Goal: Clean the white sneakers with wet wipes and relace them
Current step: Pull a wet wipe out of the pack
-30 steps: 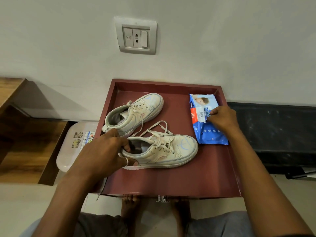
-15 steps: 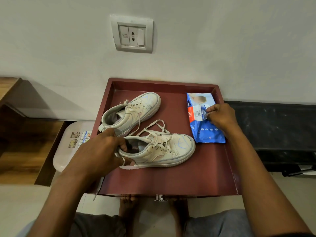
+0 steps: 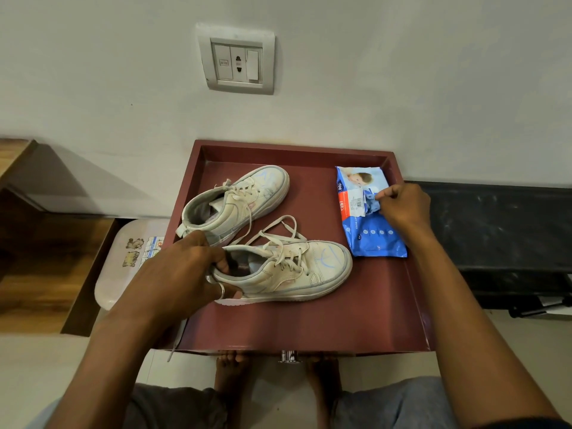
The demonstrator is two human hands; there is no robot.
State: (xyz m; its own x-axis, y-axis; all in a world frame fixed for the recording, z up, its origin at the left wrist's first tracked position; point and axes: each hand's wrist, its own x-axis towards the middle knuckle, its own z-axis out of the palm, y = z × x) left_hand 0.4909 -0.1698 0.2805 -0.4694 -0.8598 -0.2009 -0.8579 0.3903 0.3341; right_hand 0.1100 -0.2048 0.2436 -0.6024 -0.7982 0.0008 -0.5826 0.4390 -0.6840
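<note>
I see the left hand (image 3: 182,274) gripping the near sneaker (image 3: 297,270) at its heel, fingers curled round the collar and sole. That shoe lies across the middle of the maroon tray (image 3: 309,326), toe toward the tray's right side. The second sneaker (image 3: 247,199) sits in the tray's far-left part, laces loose. The blue wipes pack (image 3: 368,230) lies flat in the tray's far-right corner, where the right hand (image 3: 405,205) pinches its label flap.

pale wall (image 3: 402,72) with socket plate (image 3: 236,60), wooden furniture (image 3: 40,258) left
</note>
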